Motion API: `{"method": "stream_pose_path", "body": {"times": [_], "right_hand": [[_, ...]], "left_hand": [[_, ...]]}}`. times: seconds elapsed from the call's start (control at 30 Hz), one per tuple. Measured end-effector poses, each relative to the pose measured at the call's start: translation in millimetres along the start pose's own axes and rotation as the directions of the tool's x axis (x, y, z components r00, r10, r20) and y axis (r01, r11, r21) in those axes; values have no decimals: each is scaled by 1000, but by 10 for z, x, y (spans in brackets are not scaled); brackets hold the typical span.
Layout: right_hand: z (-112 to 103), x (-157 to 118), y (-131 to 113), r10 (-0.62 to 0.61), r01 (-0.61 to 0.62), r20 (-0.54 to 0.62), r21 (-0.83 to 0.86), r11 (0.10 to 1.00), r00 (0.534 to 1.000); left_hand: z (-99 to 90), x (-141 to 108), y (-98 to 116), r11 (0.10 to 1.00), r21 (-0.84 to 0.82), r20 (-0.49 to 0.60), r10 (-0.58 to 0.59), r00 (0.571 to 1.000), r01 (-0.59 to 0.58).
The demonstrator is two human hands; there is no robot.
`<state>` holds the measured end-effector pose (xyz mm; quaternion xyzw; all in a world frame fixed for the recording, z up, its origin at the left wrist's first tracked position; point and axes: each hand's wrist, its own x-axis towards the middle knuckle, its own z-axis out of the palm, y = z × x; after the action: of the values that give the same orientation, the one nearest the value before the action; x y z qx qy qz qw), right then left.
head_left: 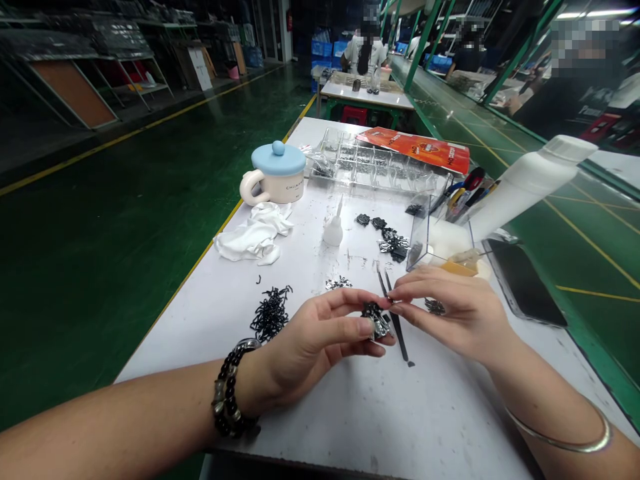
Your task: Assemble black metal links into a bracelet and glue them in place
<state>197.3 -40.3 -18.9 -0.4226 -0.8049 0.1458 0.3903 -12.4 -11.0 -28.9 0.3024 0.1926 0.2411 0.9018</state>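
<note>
Inside the pinched left hand (pixel 315 333), jagged, glossy black part (pixel 376 321), right hand's (pixel 460 310) grip unclear.

Dark piece (pixel 379 321) partly hidden by left hand (pixel 320 337), details seemingly blurred

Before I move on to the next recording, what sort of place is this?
Most likely a factory assembly workshop: a white worktable holds a pile of small black parts and a clear compartment tray, and another person is at a similar table ahead.
</note>
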Motion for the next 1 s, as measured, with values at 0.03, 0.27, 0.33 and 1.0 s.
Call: {"method": "stream_pose_path", "body": {"times": [0.03, 0.27, 0.33, 1.0], "right_hand": [[-1, -3, -5, 18, -17, -19, 34, 999, 1000], [35, -19, -62, 210, -162, -65, 432, 887, 976], [79, -15, -65, 245, -217, 10, 505, 835, 969], [158, -10, -69, 301, -317, 119, 533, 784, 946]], "left_hand": [[1, -2, -2, 1000, 7, 5, 4, 1000, -4], [8, 12, -31, 1000, 26, -86, 6, 996, -4], [2, 22, -43, 1000, 15, -97, 4, 995, -2], [9, 28, -48, 999, 4, -156, -50, 987, 51]]}}
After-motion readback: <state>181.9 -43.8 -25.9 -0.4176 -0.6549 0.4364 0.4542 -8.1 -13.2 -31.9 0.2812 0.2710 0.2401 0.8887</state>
